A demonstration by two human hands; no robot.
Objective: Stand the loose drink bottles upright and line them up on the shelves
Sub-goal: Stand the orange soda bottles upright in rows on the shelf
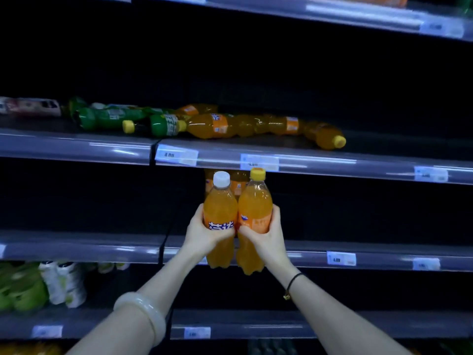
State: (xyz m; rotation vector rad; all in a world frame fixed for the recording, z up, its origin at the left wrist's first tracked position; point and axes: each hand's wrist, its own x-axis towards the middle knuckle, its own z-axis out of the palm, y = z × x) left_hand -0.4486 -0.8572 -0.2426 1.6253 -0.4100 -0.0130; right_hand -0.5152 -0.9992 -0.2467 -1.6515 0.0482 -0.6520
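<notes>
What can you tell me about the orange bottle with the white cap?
The white-capped orange bottle is clear plastic, full of orange drink, with an orange label bearing white characters. It is upright, held in the left hand in front of the shelf edge, pressed side by side against the yellow-capped orange bottle.

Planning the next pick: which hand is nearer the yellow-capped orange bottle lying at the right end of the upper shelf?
Right. The right hand is below and slightly left of the lying bottle; the left hand is farther left, each holding an upright orange bottle.
</notes>
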